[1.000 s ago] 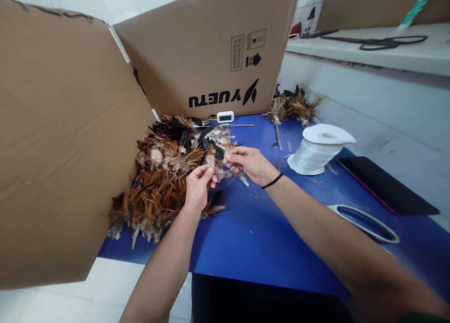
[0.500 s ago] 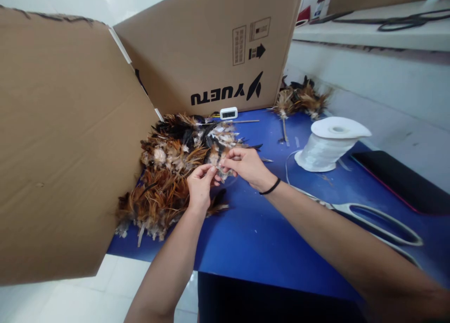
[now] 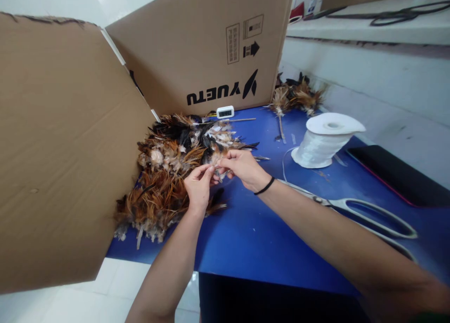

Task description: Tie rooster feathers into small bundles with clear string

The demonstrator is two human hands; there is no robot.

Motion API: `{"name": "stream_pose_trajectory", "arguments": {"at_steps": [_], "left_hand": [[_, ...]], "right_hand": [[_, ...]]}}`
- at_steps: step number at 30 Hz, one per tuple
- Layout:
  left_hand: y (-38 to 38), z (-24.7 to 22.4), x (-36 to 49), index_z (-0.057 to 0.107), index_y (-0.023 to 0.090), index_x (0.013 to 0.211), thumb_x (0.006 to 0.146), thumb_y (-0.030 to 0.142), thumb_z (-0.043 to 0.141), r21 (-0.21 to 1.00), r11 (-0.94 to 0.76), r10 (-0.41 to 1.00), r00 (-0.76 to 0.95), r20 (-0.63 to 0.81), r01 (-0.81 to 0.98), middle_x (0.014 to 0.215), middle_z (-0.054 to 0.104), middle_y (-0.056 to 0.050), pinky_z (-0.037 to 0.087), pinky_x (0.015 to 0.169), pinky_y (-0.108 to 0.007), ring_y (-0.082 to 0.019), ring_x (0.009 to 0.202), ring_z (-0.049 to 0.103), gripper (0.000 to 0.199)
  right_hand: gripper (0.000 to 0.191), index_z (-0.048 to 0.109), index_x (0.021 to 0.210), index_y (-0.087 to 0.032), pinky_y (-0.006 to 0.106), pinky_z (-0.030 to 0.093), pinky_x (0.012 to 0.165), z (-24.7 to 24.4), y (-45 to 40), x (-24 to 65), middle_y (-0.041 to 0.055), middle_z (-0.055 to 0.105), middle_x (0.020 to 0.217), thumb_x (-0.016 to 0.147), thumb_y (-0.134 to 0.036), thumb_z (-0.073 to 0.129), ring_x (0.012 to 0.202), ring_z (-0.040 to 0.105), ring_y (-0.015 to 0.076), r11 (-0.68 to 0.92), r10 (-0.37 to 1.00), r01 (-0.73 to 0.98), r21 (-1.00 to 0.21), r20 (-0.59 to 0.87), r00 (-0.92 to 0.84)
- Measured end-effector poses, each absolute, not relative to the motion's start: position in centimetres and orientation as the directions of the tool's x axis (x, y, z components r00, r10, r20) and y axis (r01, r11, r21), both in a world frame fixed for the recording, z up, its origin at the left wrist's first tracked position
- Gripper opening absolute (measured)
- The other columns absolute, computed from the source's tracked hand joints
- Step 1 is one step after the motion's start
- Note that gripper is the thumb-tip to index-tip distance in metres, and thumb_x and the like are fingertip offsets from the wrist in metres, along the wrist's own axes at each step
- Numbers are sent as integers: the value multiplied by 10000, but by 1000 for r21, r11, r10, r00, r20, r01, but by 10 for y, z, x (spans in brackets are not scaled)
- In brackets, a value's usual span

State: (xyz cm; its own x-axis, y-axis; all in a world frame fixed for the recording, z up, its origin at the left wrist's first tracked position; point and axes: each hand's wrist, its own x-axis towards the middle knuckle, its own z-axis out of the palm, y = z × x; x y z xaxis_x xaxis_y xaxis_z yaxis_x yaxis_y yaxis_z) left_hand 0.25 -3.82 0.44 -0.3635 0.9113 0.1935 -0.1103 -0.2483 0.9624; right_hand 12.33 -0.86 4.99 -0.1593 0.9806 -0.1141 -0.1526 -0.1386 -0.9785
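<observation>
My left hand [image 3: 199,184] and my right hand [image 3: 244,168] meet over the blue table, thumbs and fingertips pinched close together. Between them is a small brown-and-white feather bunch [image 3: 218,158], its pale quill ends at my fingertips. Both hands are closed on it; my fingers cover part of it. Just behind and to the left lies a big pile of brown, black and white feathers [image 3: 165,173]. A black band [image 3: 264,186] circles my right wrist.
Right of my hands stand a white ribbon spool [image 3: 314,147], large scissors [image 3: 372,215] partly under my right forearm, and a black phone-like slab [image 3: 401,173]. Cardboard walls [image 3: 197,46] enclose the left and back. A small digital clock [image 3: 225,112] and more feathers [image 3: 298,95] sit farther back.
My hands have drawn slightly closer together, the right fingertips now meeting the left over the feather bunch. The whole view has shifted a little.
</observation>
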Motion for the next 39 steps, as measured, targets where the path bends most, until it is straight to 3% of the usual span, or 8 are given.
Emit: {"name": "stream_pose_trajectory", "arguments": {"at_steps": [11, 16, 19, 23, 26, 34, 39], "left_hand": [[-43, 7, 0, 696, 185, 800, 806, 370, 631, 912, -367, 849, -335, 409, 184, 582, 615, 9, 498, 528, -227, -108, 488, 580, 196], [-42, 7, -1, 651, 176, 804, 815, 397, 612, 942, -325, 883, -330, 333, 83, 555, 598, 20, 486, 504, -222, -104, 462, 555, 225], [-40, 9, -3, 625, 163, 770, 800, 397, 630, 951, -309, 887, -367, 279, -23, 550, 594, 23, 459, 463, -202, -89, 436, 535, 236], [-38, 17, -8, 603, 147, 721, 759, 394, 676, 925, -353, 860, -437, 263, -139, 575, 588, 24, 431, 440, -185, -67, 428, 517, 260], [-37, 23, -11, 597, 144, 719, 742, 389, 695, 904, -378, 843, -477, 248, -198, 596, 589, 23, 412, 422, -181, -58, 425, 508, 264], [-36, 30, -19, 588, 134, 717, 717, 398, 721, 871, -413, 807, -549, 216, -264, 609, 583, 24, 379, 400, -171, -41, 419, 488, 295], [-34, 31, -22, 586, 132, 723, 709, 383, 729, 856, -423, 809, -550, 208, -299, 612, 582, 24, 373, 396, -170, -37, 415, 481, 289]], "right_hand": [[96, 567, 621, -139, 165, 336, 370, 49, -13, 123, -3, 586, 523, 634, -156, 661, 478, 546, 82, -185, 968, -195, -963, -145, -204], [104, 580, 641, -145, 186, 357, 407, 44, -10, 126, -15, 597, 552, 636, -175, 680, 458, 487, 65, -63, 964, -105, -993, -33, -265], [74, 627, 682, -151, 211, 405, 495, 35, 0, 135, -11, 632, 617, 632, -160, 682, 518, 515, 80, 123, 971, 62, -990, 107, -213], [77, 688, 729, -176, 255, 439, 638, 22, 10, 144, 14, 690, 704, 675, -145, 642, 659, 602, 137, 340, 933, 446, -828, 237, -272], [134, 700, 793, -184, 258, 426, 650, 16, 8, 141, 27, 704, 740, 728, -140, 592, 693, 623, 157, 427, 897, 597, -679, 238, -371], [226, 702, 901, -179, 263, 422, 777, 14, 19, 119, 79, 690, 974, 815, -115, 504, 916, 625, 196, 535, 844, 713, -453, 249, -475], [245, 689, 962, -182, 277, 426, 731, 14, 31, 109, 110, 661, 1021, 840, -138, 481, 964, 617, 230, 609, 793, 738, -293, 210, -571]]}}
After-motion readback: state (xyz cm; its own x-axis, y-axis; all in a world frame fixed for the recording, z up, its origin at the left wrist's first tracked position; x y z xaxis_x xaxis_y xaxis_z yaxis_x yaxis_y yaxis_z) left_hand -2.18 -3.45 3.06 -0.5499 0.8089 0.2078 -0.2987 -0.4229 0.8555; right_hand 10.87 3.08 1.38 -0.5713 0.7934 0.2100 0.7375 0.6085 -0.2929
